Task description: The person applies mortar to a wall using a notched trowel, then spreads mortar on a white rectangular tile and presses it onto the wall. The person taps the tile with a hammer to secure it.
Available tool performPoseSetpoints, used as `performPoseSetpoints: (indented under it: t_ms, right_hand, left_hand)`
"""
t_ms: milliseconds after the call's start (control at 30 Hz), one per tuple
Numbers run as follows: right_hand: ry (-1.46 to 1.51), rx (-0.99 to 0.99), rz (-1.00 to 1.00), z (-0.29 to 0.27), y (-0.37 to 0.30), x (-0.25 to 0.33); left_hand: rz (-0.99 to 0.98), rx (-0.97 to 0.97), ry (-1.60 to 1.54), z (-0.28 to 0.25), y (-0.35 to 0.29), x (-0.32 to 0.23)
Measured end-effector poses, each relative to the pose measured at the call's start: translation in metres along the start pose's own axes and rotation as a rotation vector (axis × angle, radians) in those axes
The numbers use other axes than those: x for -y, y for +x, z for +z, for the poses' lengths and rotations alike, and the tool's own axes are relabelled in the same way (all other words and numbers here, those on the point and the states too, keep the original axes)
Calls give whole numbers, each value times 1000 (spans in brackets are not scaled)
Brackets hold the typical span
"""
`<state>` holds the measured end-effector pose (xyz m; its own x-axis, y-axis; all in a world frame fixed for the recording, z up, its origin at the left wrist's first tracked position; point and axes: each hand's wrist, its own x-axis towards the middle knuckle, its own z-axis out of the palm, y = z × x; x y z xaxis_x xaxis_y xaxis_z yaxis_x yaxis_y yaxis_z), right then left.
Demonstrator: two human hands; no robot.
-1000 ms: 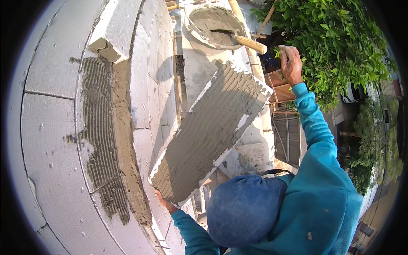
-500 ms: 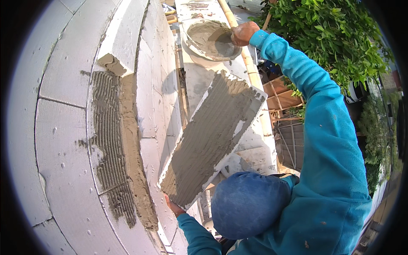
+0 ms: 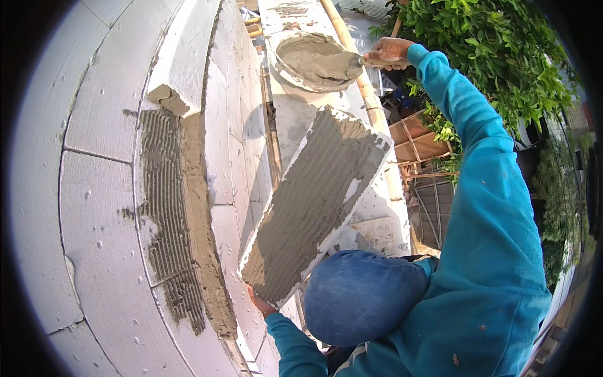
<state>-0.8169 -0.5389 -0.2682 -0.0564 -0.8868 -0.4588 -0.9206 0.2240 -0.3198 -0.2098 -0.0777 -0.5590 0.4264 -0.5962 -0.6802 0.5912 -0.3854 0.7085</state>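
My right hand [image 3: 391,53] is closed around the handle of a trowel [image 3: 357,61] at the right rim of a pale bucket. Grey mortar [image 3: 308,58] fills much of the bucket [image 3: 281,74], and the trowel's blade is hard to separate from it. My left hand [image 3: 260,300] grips the lower corner of a white block [image 3: 381,146], its thumb side showing and the other fingers hidden. Combed grey mortar covers the block's upward face. The block is tilted, its lower end close to the wall.
On the left, the white block wall [image 3: 100,207] carries a ridged mortar patch [image 3: 166,207] beside a mortar strip [image 3: 201,239]. Above them sits a laid block [image 3: 182,56]. A bamboo pole [image 3: 370,100] edges the platform; leafy branches [image 3: 477,56] hang beyond. A rounded blue cloth shape [image 3: 364,298] blocks the lower middle.
My right hand has shifted right and turned at the bucket's rim, bringing the trowel's handle into sight. The block and my left hand have barely moved.
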Motion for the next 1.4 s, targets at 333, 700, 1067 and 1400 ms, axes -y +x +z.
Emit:
performPoseSetpoints:
  t_ms: [333,700,1067,1400]
  right_hand:
    - [744,15,-26,63,-126,-113]
    - [299,99,-149,67,-162,-79]
    - [29,-326,-325,139,-281,-62]
    - [327,-290,-30,218,-344,-123]
  left_hand:
    - [-31,-51,63,13,-9,-7]
    - [-26,-9,102,5,-7,-6]
    - [-32,-40,90,11,-8,-1]
    - [-46,-50,118,16,-11,1]
